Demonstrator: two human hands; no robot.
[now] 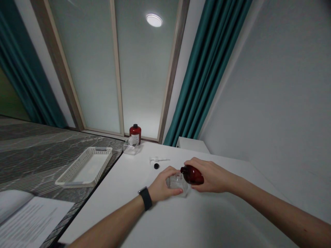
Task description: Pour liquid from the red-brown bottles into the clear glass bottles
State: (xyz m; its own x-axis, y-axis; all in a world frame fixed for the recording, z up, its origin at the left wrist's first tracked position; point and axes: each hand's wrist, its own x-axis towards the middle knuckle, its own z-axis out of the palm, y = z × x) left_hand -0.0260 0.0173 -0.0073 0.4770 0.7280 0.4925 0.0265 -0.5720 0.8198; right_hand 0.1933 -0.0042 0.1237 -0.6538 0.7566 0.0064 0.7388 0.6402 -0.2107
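Observation:
My left hand (161,186), with a dark watch on the wrist, is wrapped round a clear bottle (178,182) on the white table. My right hand (210,175) grips a dark red bottle (193,175) tipped on its side. The uncapped mouth of the red bottle points left, at the top of the clear one. Whether liquid is flowing between them I cannot make out. Just beyond my left hand lie a white pump head (159,159) with its tube and a round black cap (156,166).
At the table's far left corner, a second red bottle (135,131) with a black cap stands behind a clear box (130,148). Left of the white table (129,199), a dark patterned surface bears a white basket (89,167) and an open book (38,220). A white cabinet (193,145) stands behind.

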